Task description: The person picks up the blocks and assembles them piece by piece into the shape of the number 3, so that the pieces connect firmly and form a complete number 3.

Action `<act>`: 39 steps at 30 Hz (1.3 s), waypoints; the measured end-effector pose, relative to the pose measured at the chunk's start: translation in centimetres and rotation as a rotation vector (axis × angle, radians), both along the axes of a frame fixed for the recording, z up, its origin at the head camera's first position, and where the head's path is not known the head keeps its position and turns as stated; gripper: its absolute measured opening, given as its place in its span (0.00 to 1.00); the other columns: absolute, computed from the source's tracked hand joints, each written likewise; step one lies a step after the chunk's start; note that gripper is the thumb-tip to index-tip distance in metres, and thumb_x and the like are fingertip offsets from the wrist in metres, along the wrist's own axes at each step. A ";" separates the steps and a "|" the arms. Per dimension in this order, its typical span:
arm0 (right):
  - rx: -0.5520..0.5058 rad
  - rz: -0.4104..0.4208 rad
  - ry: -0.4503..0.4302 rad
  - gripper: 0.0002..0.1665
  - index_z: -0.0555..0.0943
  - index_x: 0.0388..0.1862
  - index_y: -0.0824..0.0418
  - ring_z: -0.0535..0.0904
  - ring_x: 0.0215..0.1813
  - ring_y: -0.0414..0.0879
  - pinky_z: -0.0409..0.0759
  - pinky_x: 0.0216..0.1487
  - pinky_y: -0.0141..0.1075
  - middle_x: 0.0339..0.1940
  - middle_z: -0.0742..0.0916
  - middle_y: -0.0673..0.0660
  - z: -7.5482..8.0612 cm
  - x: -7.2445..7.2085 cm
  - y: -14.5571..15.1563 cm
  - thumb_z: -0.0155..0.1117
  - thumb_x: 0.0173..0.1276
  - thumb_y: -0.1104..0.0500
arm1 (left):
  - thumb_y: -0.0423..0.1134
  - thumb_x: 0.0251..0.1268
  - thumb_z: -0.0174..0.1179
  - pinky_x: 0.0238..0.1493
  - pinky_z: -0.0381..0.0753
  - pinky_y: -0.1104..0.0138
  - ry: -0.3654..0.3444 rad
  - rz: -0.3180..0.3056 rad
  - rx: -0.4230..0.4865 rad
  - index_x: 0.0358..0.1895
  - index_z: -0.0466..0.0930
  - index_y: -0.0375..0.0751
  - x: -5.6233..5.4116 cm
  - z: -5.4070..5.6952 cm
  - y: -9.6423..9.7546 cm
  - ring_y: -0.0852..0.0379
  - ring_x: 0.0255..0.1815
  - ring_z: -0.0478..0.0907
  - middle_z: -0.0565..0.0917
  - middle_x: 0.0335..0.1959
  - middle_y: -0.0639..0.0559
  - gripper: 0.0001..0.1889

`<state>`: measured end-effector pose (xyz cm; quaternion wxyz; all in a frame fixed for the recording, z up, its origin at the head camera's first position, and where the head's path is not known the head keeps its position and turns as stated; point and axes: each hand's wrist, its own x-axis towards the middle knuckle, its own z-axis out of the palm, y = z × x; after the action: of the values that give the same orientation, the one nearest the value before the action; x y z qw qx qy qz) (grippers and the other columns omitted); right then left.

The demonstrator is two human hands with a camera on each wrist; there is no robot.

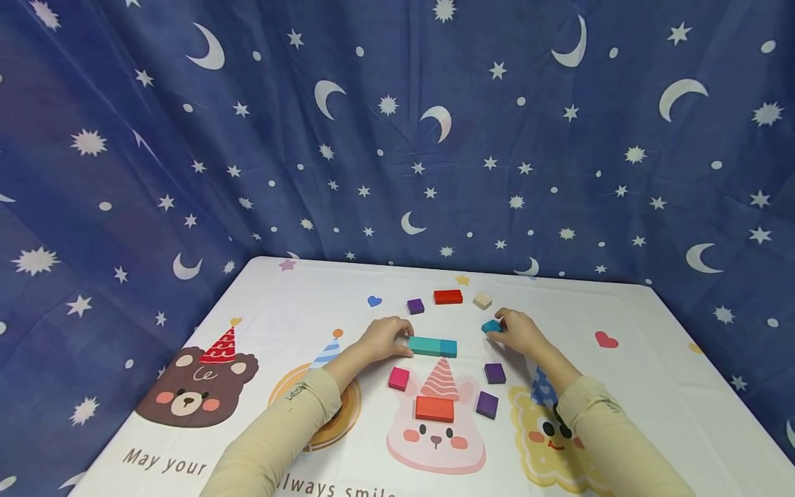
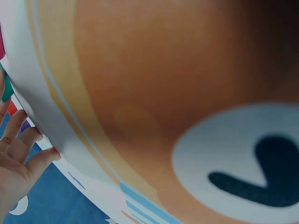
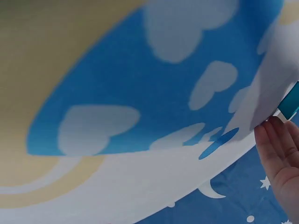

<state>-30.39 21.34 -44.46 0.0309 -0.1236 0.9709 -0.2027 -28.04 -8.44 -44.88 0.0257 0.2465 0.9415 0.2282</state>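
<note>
My left hand (image 1: 386, 338) is at the left end of a long teal block (image 1: 424, 346), its thumb and fingertips bent around that end. A blue block (image 1: 448, 348) butts against the teal block's right end, the two making one straight row. Farther right, my right hand (image 1: 513, 331) pinches a small blue block (image 1: 491, 326) between thumb and fingers, low over the table; whether it touches the cloth I cannot tell. In the left wrist view part of the teal block (image 2: 7, 87) shows at the edge. The right wrist view catches the pinched block (image 3: 290, 101) beside the fingers.
Behind the row lie a purple block (image 1: 415, 306), a red block (image 1: 448, 297) and a cream block (image 1: 482, 301). Nearer are a pink block (image 1: 399, 378), an orange-red block (image 1: 435, 408) and two purple blocks (image 1: 495, 373). A blue starry curtain (image 1: 373, 172) hangs behind the table.
</note>
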 end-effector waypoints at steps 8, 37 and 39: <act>0.023 -0.072 -0.039 0.25 0.76 0.45 0.74 0.77 0.35 0.51 0.78 0.44 0.44 0.36 0.84 0.65 0.5 -0.1 -0.8 0.68 0.58 0.55 | 0.45 0.47 0.72 0.51 0.74 0.55 -0.011 -0.005 -0.012 0.40 0.81 0.43 -0.2 -0.1 -0.1 0.51 0.44 0.79 0.84 0.40 0.47 0.17; 0.009 -0.027 0.038 0.15 0.78 0.33 0.69 0.73 0.29 0.47 0.72 0.34 0.39 0.26 0.81 0.58 0.6 0.0 -0.2 0.70 0.55 0.59 | 0.45 0.48 0.72 0.51 0.74 0.56 -0.008 0.007 -0.026 0.41 0.81 0.43 -0.2 -0.2 -0.1 0.51 0.44 0.79 0.83 0.40 0.48 0.17; 0.008 -0.023 0.025 0.15 0.78 0.34 0.69 0.73 0.30 0.47 0.73 0.34 0.39 0.27 0.81 0.58 0.6 0.2 -0.1 0.69 0.55 0.60 | 0.45 0.48 0.72 0.50 0.74 0.56 -0.008 0.005 -0.032 0.41 0.81 0.44 -0.1 -0.3 -0.1 0.52 0.44 0.79 0.83 0.40 0.48 0.17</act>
<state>-30.17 21.19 -43.86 0.0168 -0.1149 0.9734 -0.1976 -28.18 -8.58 -45.15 0.0331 0.2429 0.9456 0.2140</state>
